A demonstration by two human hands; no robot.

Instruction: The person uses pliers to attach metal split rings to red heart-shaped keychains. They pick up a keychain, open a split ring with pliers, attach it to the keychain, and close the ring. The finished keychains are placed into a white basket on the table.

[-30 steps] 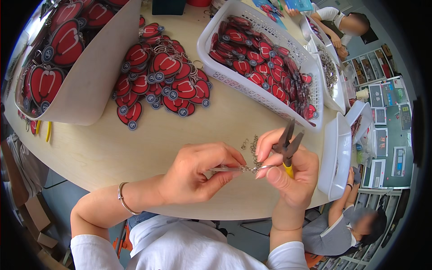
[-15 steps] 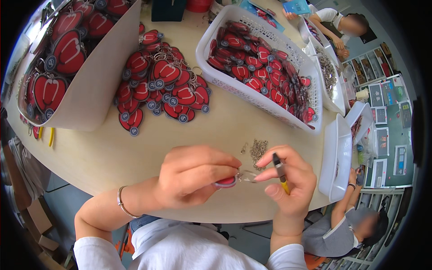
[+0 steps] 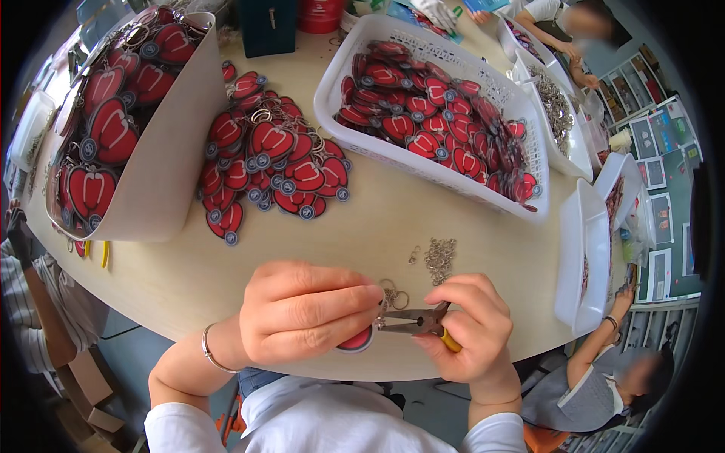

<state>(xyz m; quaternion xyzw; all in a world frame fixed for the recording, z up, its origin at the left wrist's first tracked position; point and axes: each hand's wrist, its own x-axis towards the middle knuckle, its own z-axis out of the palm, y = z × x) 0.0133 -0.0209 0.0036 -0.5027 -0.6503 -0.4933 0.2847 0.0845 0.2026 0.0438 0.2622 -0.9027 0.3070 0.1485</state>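
My left hand (image 3: 302, 313) is closed on a red, heart-like keychain (image 3: 356, 342) with a dark border, mostly hidden under the fingers. From its fingertips hang a silver key ring (image 3: 398, 300) and a short chain. My right hand (image 3: 477, 325) grips small pliers (image 3: 415, 322) with yellow handles. The plier jaws point left and reach the metal links at the left fingertips; whether they clamp a link I cannot tell. Just beyond the hands lies a small heap of silver metal rings (image 3: 439, 260), with a few loose rings (image 3: 414, 254) beside it.
Finished-looking red keychains with key rings form a pile (image 3: 272, 147) on the table (image 3: 302, 241). A large white bin (image 3: 162, 158) of keychains stands left, a white basket (image 3: 423, 162) of red pieces at the back. White trays (image 3: 581, 264) line the right; people work nearby.
The pliers have swung from pointing upward in my right hand to pointing left at the links. My right fingers have let go of the key ring. The view has shifted slightly.
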